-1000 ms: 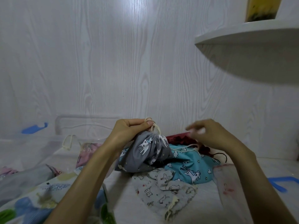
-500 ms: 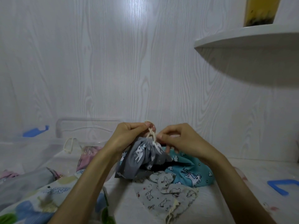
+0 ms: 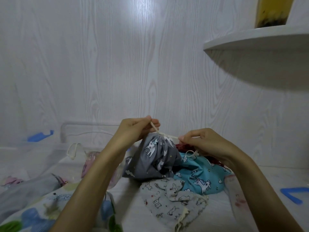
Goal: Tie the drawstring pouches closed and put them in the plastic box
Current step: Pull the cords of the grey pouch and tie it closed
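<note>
A dark grey pouch (image 3: 156,158) with white unicorn prints is held up in the middle, its mouth gathered tight. My left hand (image 3: 136,129) pinches one cream drawstring end above the mouth. My right hand (image 3: 199,141) pinches the other end, pulled out to the right. Under it lie a teal unicorn pouch (image 3: 199,173), a light grey animal-print pouch (image 3: 172,198) and a dark red pouch (image 3: 183,146), mostly hidden. The clear plastic box (image 3: 33,154) stands at the left and holds several pouches (image 3: 31,186).
A white shelf (image 3: 257,42) juts out at the upper right with a yellow container (image 3: 272,10) on it. Blue clips (image 3: 41,135) mark the box's far side; another blue clip (image 3: 292,195) lies on a clear lid at the right. A white panelled wall stands close behind.
My right hand came back to the grey pouch's mouth, took a cord end and pulled it rightward. My left hand kept its grip on the other cord end.
</note>
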A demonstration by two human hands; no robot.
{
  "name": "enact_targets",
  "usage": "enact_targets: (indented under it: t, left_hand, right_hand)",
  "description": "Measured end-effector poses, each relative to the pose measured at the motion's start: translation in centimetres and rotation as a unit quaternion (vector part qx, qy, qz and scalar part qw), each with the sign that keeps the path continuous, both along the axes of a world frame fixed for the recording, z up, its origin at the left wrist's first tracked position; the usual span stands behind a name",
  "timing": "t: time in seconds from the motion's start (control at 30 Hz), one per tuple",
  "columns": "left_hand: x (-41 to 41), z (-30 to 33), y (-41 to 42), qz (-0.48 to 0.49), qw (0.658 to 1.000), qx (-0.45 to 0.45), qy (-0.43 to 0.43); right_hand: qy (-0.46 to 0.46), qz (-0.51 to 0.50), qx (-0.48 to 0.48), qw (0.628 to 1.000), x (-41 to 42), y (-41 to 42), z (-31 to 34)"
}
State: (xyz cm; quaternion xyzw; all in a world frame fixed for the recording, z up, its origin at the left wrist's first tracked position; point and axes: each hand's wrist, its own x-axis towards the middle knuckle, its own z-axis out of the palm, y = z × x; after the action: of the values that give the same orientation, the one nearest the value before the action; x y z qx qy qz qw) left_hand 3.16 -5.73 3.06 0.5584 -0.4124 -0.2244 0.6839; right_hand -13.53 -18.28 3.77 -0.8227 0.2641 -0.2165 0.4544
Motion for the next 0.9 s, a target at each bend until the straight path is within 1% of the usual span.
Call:
enact_targets:
  t: [0.03, 0.1, 0.23, 0.3, 0.33, 0.37, 0.4, 0.43, 0.5, 0.53, 0.57, 0.6, 0.67, 0.77, 0.83, 0.9]
  left_hand:
    - [-0.1, 0.3, 0.1, -0.027, 1.0, -0.006, 0.009]
    - [-0.2, 0.7, 0.1, -0.074, 0.996, -0.017, 0.039]
    - [-0.6, 1.1, 0.4, -0.153, 0.974, -0.062, 0.153]
    - [-0.4, 0.8, 0.3, -0.155, 0.972, -0.054, 0.168]
    - [-0.2, 0.6, 0.1, -0.148, 0.976, -0.038, 0.158]
    - [-0.1, 0.2, -0.1, -0.137, 0.982, -0.012, 0.13]
    - [0.0, -0.2, -0.4, -0.119, 0.99, 0.023, 0.076]
    - [0.1, -0.8, -0.7, -0.097, 0.993, 0.065, 0.003]
    - [0.0, -1.8, -1.3, -0.083, 0.977, 0.143, -0.134]
    - [-0.2, -2.3, -1.4, -0.096, 0.966, 0.171, -0.171]
    - [-0.3, -2.6, -1.6, -0.112, 0.957, 0.194, -0.187]
    - [-0.5, -2.9, -1.7, -0.128, 0.948, 0.212, -0.2]
    - [-0.8, -3.1, -1.8, -0.156, 0.927, 0.248, -0.233]
    - [-1.5, -3.5, -2.2, -0.225, 0.888, 0.309, -0.253]
    - [-2.4, -3.8, -2.9, -0.3, 0.864, 0.346, -0.208]
    - [-3.2, -3.9, -3.3, -0.355, 0.851, 0.346, -0.171]
  right_hand:
    - [-0.009, 0.004, 0.032, 0.999, -0.1, 0.1, 0.2]
    - [-0.001, 0.011, 0.061, 0.998, -0.2, 0.1, 0.1]
    - [0.056, 0.028, 0.029, 0.998, 0.4, -0.2, -0.5]
    - [0.082, 0.046, 0.007, 0.996, 0.6, -0.2, -0.6]
    - [0.097, 0.053, -0.005, 0.994, 0.7, -0.2, -0.8]
    - [0.116, 0.057, -0.016, 0.991, 0.7, -0.3, -0.9]
    - [0.14, 0.061, -0.024, 0.988, 0.7, -0.3, -1.0]
    - [0.169, 0.064, -0.033, 0.983, 0.6, -0.4, -1.1]
    - [0.23, 0.072, -0.053, 0.969, 0.1, -0.5, -1.0]
    - [0.25, 0.082, -0.058, 0.963, -0.1, -0.6, -0.9]
    - [0.256, 0.093, -0.05, 0.961, -0.5, -0.7, -0.7]
    - [0.244, 0.104, -0.034, 0.964, -0.9, -0.9, -0.5]
    - [0.188, 0.112, 0.01, 0.976, -1.6, -1.3, 0.0]
    - [0.091, 0.068, 0.053, 0.992, -2.2, -1.8, 0.7]
    - [0.039, 0.025, 0.054, 0.997, -2.0, -1.8, 0.7]
    - [-0.01, 0.007, 0.054, 0.998, -1.1, -1.4, 0.3]
